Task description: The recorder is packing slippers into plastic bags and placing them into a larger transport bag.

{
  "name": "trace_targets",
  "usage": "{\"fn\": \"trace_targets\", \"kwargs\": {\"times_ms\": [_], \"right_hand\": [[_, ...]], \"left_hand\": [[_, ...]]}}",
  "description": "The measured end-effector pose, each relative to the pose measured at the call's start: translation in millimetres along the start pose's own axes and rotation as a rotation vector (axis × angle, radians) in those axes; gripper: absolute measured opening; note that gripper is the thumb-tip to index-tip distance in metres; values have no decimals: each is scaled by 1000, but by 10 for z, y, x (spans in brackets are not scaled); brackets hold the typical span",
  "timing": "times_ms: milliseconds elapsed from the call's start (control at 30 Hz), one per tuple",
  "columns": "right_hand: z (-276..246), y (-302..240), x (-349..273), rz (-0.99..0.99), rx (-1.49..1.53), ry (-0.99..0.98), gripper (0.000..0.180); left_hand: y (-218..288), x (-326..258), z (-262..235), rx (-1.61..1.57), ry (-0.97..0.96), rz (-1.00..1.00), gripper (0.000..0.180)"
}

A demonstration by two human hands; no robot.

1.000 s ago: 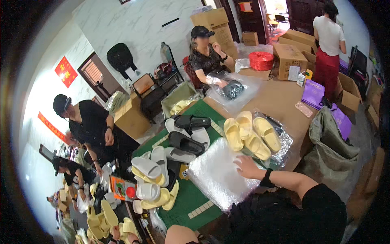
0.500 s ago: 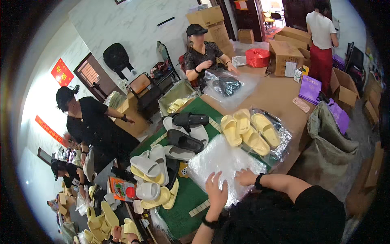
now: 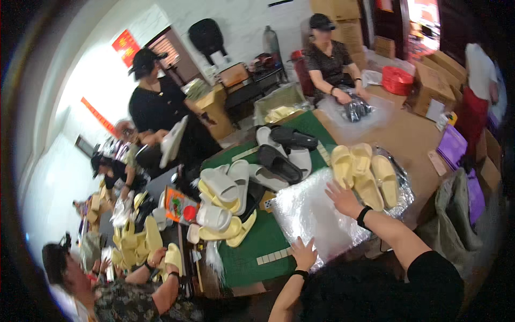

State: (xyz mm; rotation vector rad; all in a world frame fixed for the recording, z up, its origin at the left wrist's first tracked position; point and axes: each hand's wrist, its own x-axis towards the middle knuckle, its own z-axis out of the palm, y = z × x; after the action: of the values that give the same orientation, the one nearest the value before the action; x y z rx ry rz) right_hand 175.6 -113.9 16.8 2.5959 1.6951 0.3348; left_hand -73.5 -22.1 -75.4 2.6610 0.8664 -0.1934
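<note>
A stack of clear plastic bags [image 3: 314,212] lies flat on the green mat [image 3: 236,265] in front of me. My left hand [image 3: 304,254] rests on its near left edge, fingers spread. Across the far right part of the bags, my right hand [image 3: 343,198] lies flat with its fingers apart, beside the yellow slippers [image 3: 367,185]. Neither hand holds anything. To the left sit grey slippers [image 3: 220,182] piled with yellow ones, and black slippers [image 3: 279,163] lie with grey ones at the far side of the mat.
A person across the table [image 3: 418,121] handles a dark item in clear plastic. Another in black stands at the left with a light slipper [image 3: 174,140]. At lower left a person's hands hold yellow slippers [image 3: 173,258]. A sack [image 3: 450,209] stands at the right.
The view has swung left. My right hand has moved farther up the bags, and my left has come down to their near edge. The person across the table has bent over the plastic-wrapped item.
</note>
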Motion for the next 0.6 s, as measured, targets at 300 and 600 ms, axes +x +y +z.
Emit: {"fn": "trace_targets", "kwargs": {"times_ms": [300, 600], "right_hand": [[627, 687, 247, 277, -62, -596, 43], [984, 1297, -457, 196, -149, -340, 43]], "left_hand": [[150, -163, 49, 149, 231, 5, 49], [126, -99, 130, 119, 188, -28, 49]]}}
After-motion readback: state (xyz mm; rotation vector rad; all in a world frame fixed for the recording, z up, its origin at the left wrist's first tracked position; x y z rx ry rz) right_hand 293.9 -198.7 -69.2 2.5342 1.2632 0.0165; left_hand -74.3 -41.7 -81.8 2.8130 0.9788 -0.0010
